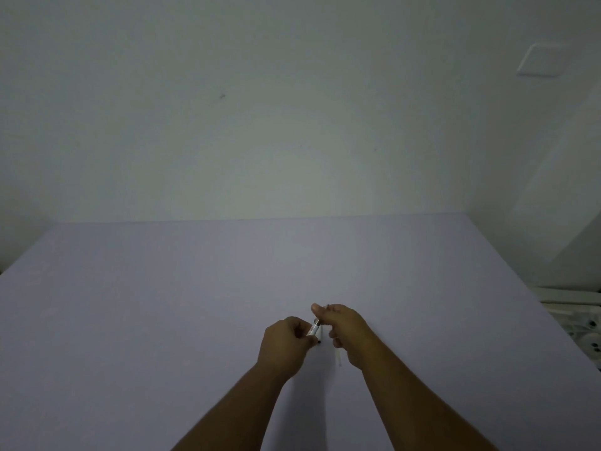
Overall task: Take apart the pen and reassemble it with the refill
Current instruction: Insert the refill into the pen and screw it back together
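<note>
While both hands meet over the lilac table (162,320), judged to be mid-way through pulling or twisting the pen (314,329) apart, or possibly joining it again; cannot tell which from this view. Left hand (286,345) curled shut, pinching the lower end of the clear barrel between thumb and fingers; right hand (341,327) likewise closed, thumb up, pinching the upper end. Pen held just above the table near its front middle, tilted, dark tip showing at the lower end beside the left fingers. Thin pale rod (338,357), probably the refill, sticking down below the right hand; held or lying on the table, too small to tell. Forearms reaching forward from below, wrists close, knuckles nearly touching. Next move, by judgement: a steady opposed pull or twist along the barrel's axis, keeping small parts from dropping.
</note>
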Tool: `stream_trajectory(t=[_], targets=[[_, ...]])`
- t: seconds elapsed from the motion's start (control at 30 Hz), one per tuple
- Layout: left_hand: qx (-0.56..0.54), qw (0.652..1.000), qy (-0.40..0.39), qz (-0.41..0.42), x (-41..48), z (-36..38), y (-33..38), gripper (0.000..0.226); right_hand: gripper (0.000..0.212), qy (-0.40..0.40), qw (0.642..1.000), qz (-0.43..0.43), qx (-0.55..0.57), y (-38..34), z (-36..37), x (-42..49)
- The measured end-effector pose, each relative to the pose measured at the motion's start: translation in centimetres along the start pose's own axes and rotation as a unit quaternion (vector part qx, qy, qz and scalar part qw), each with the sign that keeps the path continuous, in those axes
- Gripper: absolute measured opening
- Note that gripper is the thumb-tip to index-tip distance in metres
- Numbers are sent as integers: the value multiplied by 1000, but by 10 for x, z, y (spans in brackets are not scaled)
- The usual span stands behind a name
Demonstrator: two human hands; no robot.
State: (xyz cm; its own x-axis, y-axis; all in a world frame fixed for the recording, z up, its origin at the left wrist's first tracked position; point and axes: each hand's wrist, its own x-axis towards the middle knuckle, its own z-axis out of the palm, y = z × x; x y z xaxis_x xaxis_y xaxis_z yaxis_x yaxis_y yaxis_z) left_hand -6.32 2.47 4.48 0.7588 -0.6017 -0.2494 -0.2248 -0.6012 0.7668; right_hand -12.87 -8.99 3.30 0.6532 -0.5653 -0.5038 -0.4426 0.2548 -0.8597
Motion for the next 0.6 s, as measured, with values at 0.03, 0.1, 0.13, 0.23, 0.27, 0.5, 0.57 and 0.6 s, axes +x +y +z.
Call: stream_trajectory(t=[0.03,0.1,0.13,0.23,0.27,0.5,0.57,0.6], targets=[[2,1000,1,-2,1,0,0,16,10,-12,1000,-9,17,0,-1,0],[10,1000,0,0,2,0,1,15,5,-17,999,-28,10,1,-2,1],[16,1000,-1,4,2,1,2,14,11,-6,1000,-25,-6,1,-2,1],[15,1000,-2,9,2,2,3,11,31,20,999,10,-47,-1,-1,2],[12,1000,0,6,2,2,3,13,33,13,999,17,-42,-1,-1,2],[43,999,13,6,5,4,2,10,19,19,999,-3,-31,0,-3,6],[46,999,16,8,6,5,2,13,29,35,998,10,-60,-3,-1,7],[45,999,18,7,7,5,2,14,31,32,998,15,-58,-4,-1,7]])
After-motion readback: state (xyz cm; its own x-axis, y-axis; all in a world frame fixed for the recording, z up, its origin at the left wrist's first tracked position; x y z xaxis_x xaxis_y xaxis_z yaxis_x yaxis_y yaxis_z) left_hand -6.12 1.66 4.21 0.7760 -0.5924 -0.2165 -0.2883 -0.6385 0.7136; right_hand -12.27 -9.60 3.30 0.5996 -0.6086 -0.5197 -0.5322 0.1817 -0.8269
